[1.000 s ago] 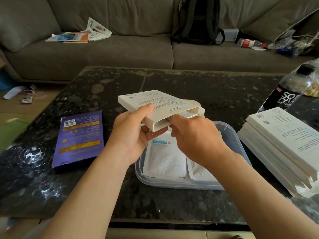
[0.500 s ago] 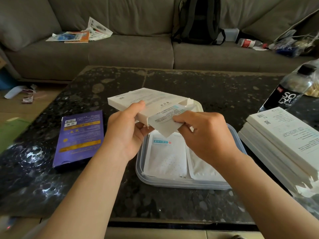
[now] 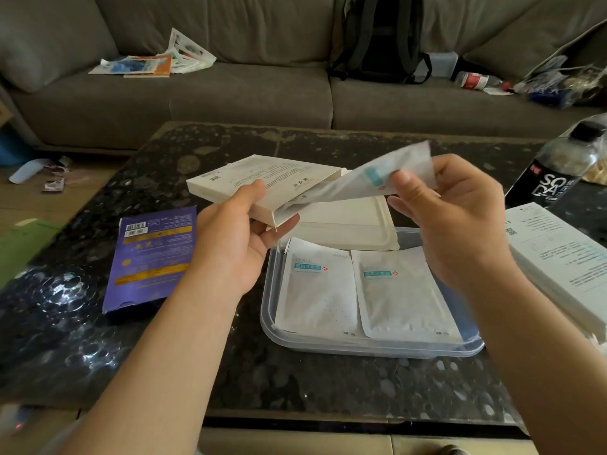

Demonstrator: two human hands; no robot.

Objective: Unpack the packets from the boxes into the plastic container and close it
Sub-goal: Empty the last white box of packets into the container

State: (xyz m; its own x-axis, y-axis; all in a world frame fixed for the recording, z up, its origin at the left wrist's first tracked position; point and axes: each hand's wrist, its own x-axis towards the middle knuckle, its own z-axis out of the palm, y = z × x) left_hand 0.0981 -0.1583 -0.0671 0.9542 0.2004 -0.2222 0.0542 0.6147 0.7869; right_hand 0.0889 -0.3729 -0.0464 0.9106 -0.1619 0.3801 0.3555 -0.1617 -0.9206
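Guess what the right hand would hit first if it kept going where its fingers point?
Likely the white box the left hand grips, which the pinched packet leads into; depth is unclear.

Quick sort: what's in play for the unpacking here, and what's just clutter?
Job: left hand gripping white box; right hand pinching packet; plastic container; loaded packets; lid; stacked boxes.
Clutter: soda bottle; backpack; magazines.

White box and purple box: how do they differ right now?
The white box is held up in the left hand; the purple box lies flat on the table. A packet sticks out of the white box's open end; none shows at the purple box. Both are flat cartons.
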